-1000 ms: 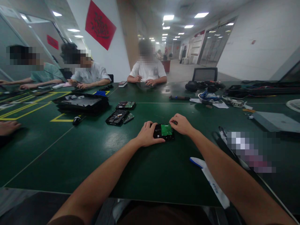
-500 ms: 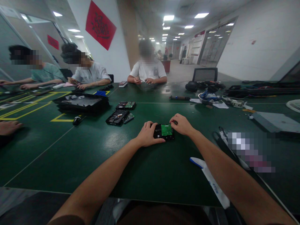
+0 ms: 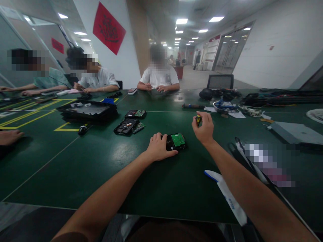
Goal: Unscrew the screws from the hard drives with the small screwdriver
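Fingers closed around a yellow-black tool (image 3: 198, 120), the right hand (image 3: 204, 128) hovers right of centre; the left hand (image 3: 158, 147) grips the drive (image 3: 177, 141).

A dark green tabletop (image 3: 161, 188) bears a hard drive (image 3: 172, 143) with a green board, a black tray (image 3: 87, 111), a computer mouse (image 3: 82, 130), and yellow tape outlines (image 3: 63, 127).

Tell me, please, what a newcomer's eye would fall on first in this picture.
Probably the big red diamond with black writing, on the pale pillar at upper left. Next, perhaps, the bright green circuit board on the black device under the left hand, near the centre. Just right of that, the right hand holds a small yellow-and-black tool.
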The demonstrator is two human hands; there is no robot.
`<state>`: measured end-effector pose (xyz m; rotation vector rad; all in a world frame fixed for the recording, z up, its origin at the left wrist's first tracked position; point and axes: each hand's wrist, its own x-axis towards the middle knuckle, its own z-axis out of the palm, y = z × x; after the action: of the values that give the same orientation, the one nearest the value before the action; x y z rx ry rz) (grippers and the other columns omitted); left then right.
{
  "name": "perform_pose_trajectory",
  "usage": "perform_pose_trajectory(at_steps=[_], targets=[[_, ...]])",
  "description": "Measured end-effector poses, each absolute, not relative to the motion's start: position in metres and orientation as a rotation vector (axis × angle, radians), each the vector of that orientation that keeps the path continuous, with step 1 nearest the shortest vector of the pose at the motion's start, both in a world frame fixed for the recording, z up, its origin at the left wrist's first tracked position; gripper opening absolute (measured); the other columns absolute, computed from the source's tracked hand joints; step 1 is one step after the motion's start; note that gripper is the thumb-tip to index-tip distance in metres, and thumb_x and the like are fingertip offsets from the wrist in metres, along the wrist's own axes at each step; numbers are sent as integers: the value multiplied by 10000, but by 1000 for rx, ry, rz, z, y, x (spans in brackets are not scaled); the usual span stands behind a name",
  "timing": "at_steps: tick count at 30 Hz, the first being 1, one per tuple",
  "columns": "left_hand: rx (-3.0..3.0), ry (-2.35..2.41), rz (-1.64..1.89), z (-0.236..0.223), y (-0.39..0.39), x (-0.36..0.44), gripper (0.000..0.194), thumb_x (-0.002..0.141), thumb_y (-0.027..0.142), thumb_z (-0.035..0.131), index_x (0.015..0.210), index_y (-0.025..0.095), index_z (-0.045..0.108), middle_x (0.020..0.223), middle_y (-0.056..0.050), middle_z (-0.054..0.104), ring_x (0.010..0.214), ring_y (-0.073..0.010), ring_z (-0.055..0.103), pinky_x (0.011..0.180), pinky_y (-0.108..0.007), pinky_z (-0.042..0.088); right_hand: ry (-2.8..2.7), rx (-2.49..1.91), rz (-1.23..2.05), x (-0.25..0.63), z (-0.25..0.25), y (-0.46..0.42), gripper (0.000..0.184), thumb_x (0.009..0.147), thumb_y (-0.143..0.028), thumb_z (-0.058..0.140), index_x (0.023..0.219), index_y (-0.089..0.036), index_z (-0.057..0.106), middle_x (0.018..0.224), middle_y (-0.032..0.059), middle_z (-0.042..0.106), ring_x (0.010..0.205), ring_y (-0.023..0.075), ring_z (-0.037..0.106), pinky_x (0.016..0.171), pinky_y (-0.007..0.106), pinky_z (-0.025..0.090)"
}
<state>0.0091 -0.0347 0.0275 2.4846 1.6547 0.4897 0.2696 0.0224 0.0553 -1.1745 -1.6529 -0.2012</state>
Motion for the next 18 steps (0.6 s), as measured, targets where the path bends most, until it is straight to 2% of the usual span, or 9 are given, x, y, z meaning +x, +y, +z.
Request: perform_pose_trajectory(at_steps=[6, 10, 14, 18], targets=[[2562, 1673, 424, 37, -42, 13, 1028, 675, 917, 567, 1383, 171, 558, 1231, -226, 621, 1162, -461, 577, 994, -587, 454, -1727, -1175, -139, 263, 50, 19, 439, 982, -332, 541, 1405, -216, 525, 1302, 158, 601, 1252, 323, 563, 1065, 528, 508], [2581, 1619, 434, 38, -44, 17, 1015, 700, 903, 564, 1429, 198, 522, 1270, -210, 625, 1186, -444, 581, 1006, -570, 457, -1794, -1214, -28, 259, 44, 17, 588, 979, -306, 520, 1549, -229, 396, 1346, 151, 606, 1170, 306, 628, 1028, 500, 537], [2566, 1572, 494, 36, -45, 21, 984, 743, 872, 561, 1445, 187, 499, 1295, -209, 627, 1203, -423, 582, 1010, -544, 470, -1853, -1226, 91, 258, 43, 16, 671, 972, -280, 513, 1609, -261, 303, 1295, 124, 664, 1059, 285, 690, 1008, 489, 553], [2498, 1738, 569, 34, -55, 30, 1006, 705, 942, 516, 1366, 184, 542, 1226, -224, 661, 1182, -453, 592, 951, -545, 492, -1746, -1218, 87, 259, 45, 18, 685, 969, -328, 543, 1598, -226, 294, 1307, 159, 658, 1088, 313, 694, 1008, 524, 558]])
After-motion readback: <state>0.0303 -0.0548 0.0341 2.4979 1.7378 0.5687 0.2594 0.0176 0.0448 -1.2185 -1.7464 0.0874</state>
